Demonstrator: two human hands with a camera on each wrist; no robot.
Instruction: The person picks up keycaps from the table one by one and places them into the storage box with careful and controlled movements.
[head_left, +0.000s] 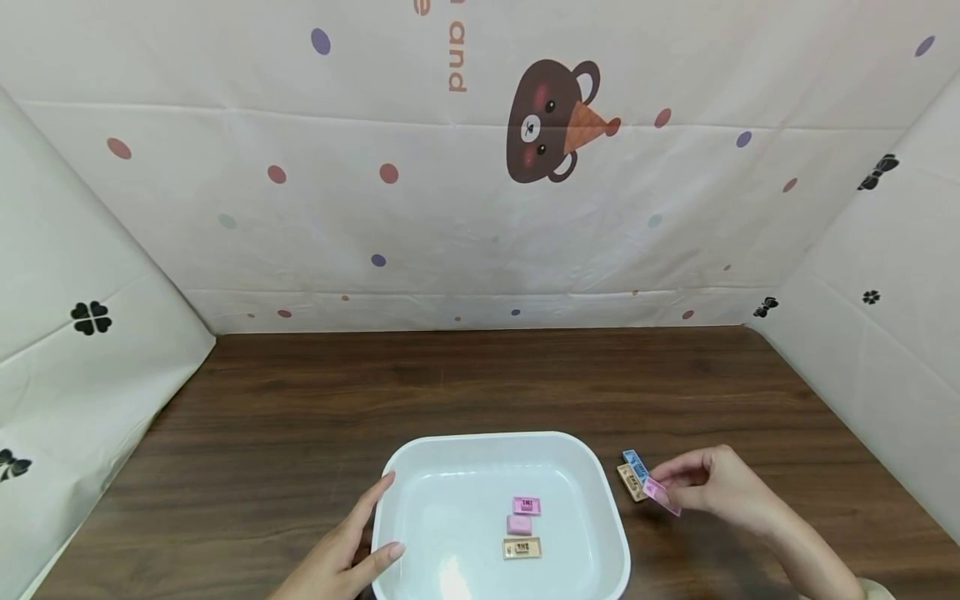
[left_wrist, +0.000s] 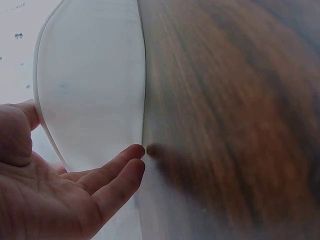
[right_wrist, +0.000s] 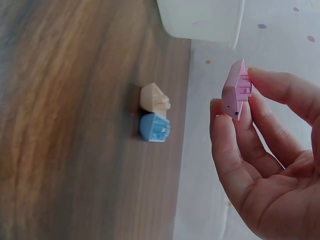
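Note:
A white tray (head_left: pixel 431 450) stands on the table, and a tan keycap (head_left: pixel 522 547), a small pink keycap (head_left: pixel 519 525) and a longer pink keycap (head_left: pixel 527 506) lie inside it. My left hand (head_left: pixel 345 542) holds the tray's left side, thumb over the rim and fingers along the outer wall (left_wrist: pixel 90 75). To the right of the tray, my right hand (head_left: pixel 716 490) pinches another pink keycap (right_wrist: pixel 235 92) between thumb and fingertips. Close beside those fingertips, a blue keycap (right_wrist: pixel 155 127) and a tan keycap (right_wrist: pixel 152 97) lie side by side on the wood.
The dark wooden table (head_left: pixel 300 417) reaches back to a white printed cloth (head_left: pixel 450 208) with dots and a bear. Similar white cloths hang at the left (head_left: pixel 75 400) and the right (head_left: pixel 885 333).

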